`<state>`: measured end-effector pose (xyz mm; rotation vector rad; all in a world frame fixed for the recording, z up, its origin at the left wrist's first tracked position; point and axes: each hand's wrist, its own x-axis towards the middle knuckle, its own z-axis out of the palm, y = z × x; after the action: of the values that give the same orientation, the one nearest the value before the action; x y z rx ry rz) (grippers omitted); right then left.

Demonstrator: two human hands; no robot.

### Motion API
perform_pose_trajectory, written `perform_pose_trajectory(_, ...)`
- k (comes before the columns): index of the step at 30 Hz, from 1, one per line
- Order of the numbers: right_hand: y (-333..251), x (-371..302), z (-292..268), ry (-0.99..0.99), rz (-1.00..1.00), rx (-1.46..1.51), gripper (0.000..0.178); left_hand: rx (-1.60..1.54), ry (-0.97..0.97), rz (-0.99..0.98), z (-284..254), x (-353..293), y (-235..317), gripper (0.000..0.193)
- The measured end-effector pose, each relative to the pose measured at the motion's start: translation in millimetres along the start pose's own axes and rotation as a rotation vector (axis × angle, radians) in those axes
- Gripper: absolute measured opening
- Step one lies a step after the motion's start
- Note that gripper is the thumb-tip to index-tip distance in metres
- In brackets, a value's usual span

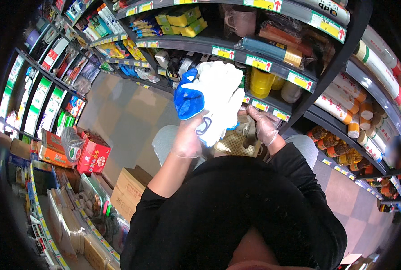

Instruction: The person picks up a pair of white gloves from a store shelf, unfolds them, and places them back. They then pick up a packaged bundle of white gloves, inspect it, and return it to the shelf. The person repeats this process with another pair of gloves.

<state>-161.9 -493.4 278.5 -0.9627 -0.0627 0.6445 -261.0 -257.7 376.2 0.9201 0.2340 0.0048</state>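
My left hand (188,138), in a thin clear plastic glove, grips a bundle of white work gloves (220,90) from below. Blue coated parts show at the bundle's left side, and it hides most of my left fingers. My right hand (264,126), in a clear glove too, is just right of the bundle. Its fingers curl at a greyish item that I cannot make out. Below the bundle, close to my body, is a gold textured object (237,143), partly covered by the gloves.
A dark shelf in front holds yellow sponge packs (182,21), a pinkish mug (241,21) and yellow cups (261,83). Wrapped rolls (340,96) and amber bottles (344,155) fill the right shelves. A red box (93,152) and a cardboard carton (130,189) stand at left.
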Motion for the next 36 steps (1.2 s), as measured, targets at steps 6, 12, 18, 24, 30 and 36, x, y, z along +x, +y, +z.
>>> perform_pose_trajectory(6, 6.7, -3.4, 12.5, -0.136, -0.14, 0.104, 0.039, 0.097, 0.023, 0.167, 17.3, 4.1, -15.3, 0.043)
perform_pose_trajectory(12, 1.0, -5.3, 12.1, -0.413, -0.188, -0.09, 0.087, 0.073, 0.03, 0.152, 16.3, 10.8, -29.3, 0.044)
perform_pose_trajectory(18, 0.1, -7.8, 18.1, -0.414, -0.212, -0.191, 0.108, 0.266, 0.074, 0.223, 8.3, 14.7, -46.6, 0.043)
perform_pose_trajectory(24, -6.2, -12.5, 20.6, -0.37, -0.074, -0.153, 0.079, 0.531, -0.027, 0.356, 8.3, 14.8, -58.2, 0.05)
perform_pose_trajectory(30, 8.3, 3.5, 5.7, -0.391, -0.111, 0.031, 0.066, 0.814, -0.268, 0.352, 17.1, 9.8, -47.8, 0.077)
perform_pose_trajectory(36, -6.5, -6.7, 11.0, -0.369, -0.184, 0.062, 0.044, 0.776, -0.227, 0.348, 37.3, 1.4, -28.2, 0.097)
